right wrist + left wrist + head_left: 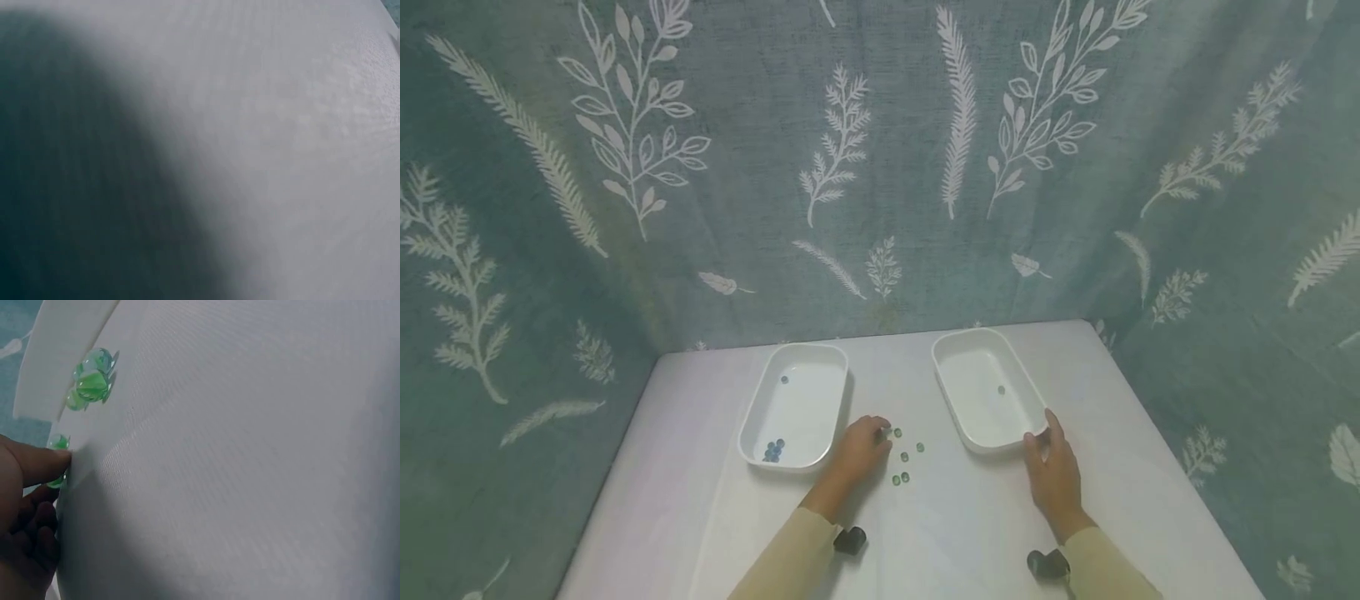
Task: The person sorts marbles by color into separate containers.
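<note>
My left hand [859, 450] reaches down to the table between two white trays, its thumb and fingertips pinching a green glass marble [55, 482]. Right beside these fingertips lies another green marble [898, 432], and several more, such as this green marble [905, 477], are scattered on the cloth to the right. At the right tray [957, 414], my right hand [1056, 475] holds the near right corner between thumb and fingers. One pale marble [1001, 390] sits inside that tray. The right wrist view shows only white cloth and a dark shadow, with the hand out of sight.
Left of my left hand stands the other white tray [842, 417], with several blue marbles [773, 451] near its front left corner and one blue marble [785, 379] farther back. A leaf-patterned green curtain [880, 167] encloses the white table [970, 533] at the back and sides.
</note>
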Available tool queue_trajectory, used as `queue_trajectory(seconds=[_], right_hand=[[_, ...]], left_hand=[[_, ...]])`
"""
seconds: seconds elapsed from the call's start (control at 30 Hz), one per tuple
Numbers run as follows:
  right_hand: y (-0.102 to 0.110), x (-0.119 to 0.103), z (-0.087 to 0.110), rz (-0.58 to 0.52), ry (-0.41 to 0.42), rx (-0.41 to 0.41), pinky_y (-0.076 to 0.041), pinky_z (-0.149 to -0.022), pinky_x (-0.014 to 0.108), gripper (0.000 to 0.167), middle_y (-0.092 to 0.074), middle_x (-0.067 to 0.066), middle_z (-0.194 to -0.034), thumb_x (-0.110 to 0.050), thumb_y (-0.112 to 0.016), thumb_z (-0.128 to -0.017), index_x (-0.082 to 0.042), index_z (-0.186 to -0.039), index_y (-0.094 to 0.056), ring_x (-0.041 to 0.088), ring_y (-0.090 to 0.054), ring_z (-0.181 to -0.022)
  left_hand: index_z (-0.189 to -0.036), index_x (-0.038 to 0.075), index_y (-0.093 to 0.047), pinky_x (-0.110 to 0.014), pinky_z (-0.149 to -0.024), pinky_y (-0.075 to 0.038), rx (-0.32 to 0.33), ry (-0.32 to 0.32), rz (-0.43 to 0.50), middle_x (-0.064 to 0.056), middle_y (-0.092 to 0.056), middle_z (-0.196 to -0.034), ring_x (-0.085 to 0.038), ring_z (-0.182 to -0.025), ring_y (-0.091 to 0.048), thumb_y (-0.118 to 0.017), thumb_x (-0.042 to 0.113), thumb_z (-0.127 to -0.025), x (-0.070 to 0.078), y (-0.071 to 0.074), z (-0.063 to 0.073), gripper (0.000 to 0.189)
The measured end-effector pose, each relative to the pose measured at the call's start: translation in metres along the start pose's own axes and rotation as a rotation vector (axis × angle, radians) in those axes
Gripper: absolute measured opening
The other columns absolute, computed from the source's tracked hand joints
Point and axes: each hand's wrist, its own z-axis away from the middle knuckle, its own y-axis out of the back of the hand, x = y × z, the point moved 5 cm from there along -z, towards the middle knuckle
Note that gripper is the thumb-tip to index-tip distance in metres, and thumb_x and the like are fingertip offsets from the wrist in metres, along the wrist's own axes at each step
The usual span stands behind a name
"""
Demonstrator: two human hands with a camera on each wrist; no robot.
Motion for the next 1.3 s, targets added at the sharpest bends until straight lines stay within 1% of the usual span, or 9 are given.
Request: queue_trajectory(seconds=[0.13, 0.23, 0.37, 0.43, 0.57, 0.73, 1.03, 1.2, 1.3], right_hand=[[0.000, 0.000, -0.003, 0.021, -0.002, -0.011, -0.028, -0.104, 0.064, 0.068, -0.033, 0.021, -0.152, -0.050, -0.037, -0.102, -0.015, -0.157, -0.015, 0.046, -0.036, -0.132], [-0.001, 0.000, -0.003, 0.031, -0.016, -0.016, -0.028, -0.105, 0.064, 0.068, -0.031, 0.019, -0.153, -0.050, -0.036, -0.102, -0.016, -0.157, -0.014, 0.045, -0.035, -0.133], [-0.001, 0.000, -0.001, 0.036, -0.030, -0.024, -0.028, -0.105, 0.064, 0.067, -0.031, 0.019, -0.153, -0.049, -0.037, -0.102, -0.016, -0.157, -0.014, 0.046, -0.035, -0.133], [-0.001, -0.001, 0.001, 0.037, -0.029, -0.027, -0.028, -0.105, 0.064, 0.067, -0.031, 0.020, -0.153, -0.048, -0.037, -0.103, -0.015, -0.157, -0.014, 0.046, -0.036, -0.133], [-0.001, -0.002, 0.002, 0.032, -0.020, -0.019, -0.029, -0.104, 0.064, 0.067, -0.032, 0.020, -0.153, -0.048, -0.037, -0.103, -0.014, -0.156, -0.015, 0.046, -0.037, -0.132], [-0.001, -0.003, 0.001, 0.019, 0.000, 0.002, -0.030, -0.104, 0.063, 0.067, -0.033, 0.019, -0.152, -0.048, -0.038, -0.102, -0.014, -0.156, -0.017, 0.045, -0.038, -0.131], [0.000, -0.004, 0.001, 0.026, -0.026, -0.004, -0.029, -0.104, 0.064, 0.067, -0.034, 0.022, -0.151, -0.048, -0.037, -0.103, -0.014, -0.156, -0.015, 0.047, -0.036, -0.132], [0.000, -0.006, 0.001, 0.022, -0.031, -0.013, -0.028, -0.105, 0.063, 0.067, -0.033, 0.020, -0.152, -0.048, -0.037, -0.103, -0.015, -0.157, -0.014, 0.046, -0.035, -0.133], [0.000, -0.005, 0.002, 0.026, -0.024, -0.015, -0.029, -0.104, 0.064, 0.067, -0.033, 0.021, -0.152, -0.048, -0.036, -0.103, -0.015, -0.157, -0.014, 0.046, -0.037, -0.132]], left_hand=[[-0.120, 0.014, -0.065, -0.040, -0.102, -0.044, 0.030, -0.008, 0.035, -0.003, -0.064, -0.118, -0.023, -0.118, -0.057, -0.062, 0.031, -0.094, 0.000, 0.000, -0.003, 0.031], [-0.115, 0.014, -0.067, -0.039, -0.100, -0.046, 0.044, -0.016, 0.074, -0.002, -0.066, -0.111, -0.022, -0.112, -0.060, -0.062, 0.034, -0.095, 0.005, 0.001, -0.007, 0.029], [-0.109, 0.017, -0.069, -0.039, -0.095, -0.049, 0.025, 0.000, 0.069, 0.003, -0.066, -0.104, -0.020, -0.105, -0.062, -0.063, 0.040, -0.093, 0.014, 0.002, -0.012, 0.029], [-0.108, 0.018, -0.069, -0.038, -0.090, -0.051, 0.008, -0.003, 0.054, 0.005, -0.065, -0.098, -0.017, -0.098, -0.062, -0.063, 0.042, -0.093, 0.018, 0.002, -0.014, 0.029], [-0.108, 0.019, -0.069, -0.034, -0.080, -0.051, -0.014, -0.030, 0.029, 0.008, -0.063, -0.089, -0.013, -0.085, -0.059, -0.063, 0.043, -0.093, 0.026, -0.002, -0.019, 0.030], [-0.109, 0.019, -0.069, -0.033, -0.079, -0.051, -0.025, -0.069, 0.016, 0.009, -0.065, -0.093, -0.012, -0.087, -0.059, -0.063, 0.042, -0.093, 0.034, -0.006, -0.024, 0.028], [-0.107, 0.017, -0.070, -0.031, -0.078, -0.052, -0.041, -0.172, 0.029, 0.006, -0.067, -0.099, -0.011, -0.086, -0.060, -0.067, 0.031, -0.093, 0.062, -0.005, -0.032, 0.020], [-0.108, 0.017, -0.071, -0.030, -0.078, -0.052, -0.046, -0.180, 0.035, 0.008, -0.067, -0.101, -0.009, -0.087, -0.059, -0.067, 0.031, -0.092, 0.069, -0.008, -0.037, 0.021], [-0.109, 0.019, -0.070, -0.030, -0.078, -0.051, -0.052, -0.167, 0.034, 0.009, -0.066, -0.101, -0.009, -0.086, -0.058, -0.067, 0.033, -0.092, 0.074, -0.010, -0.038, 0.022]])
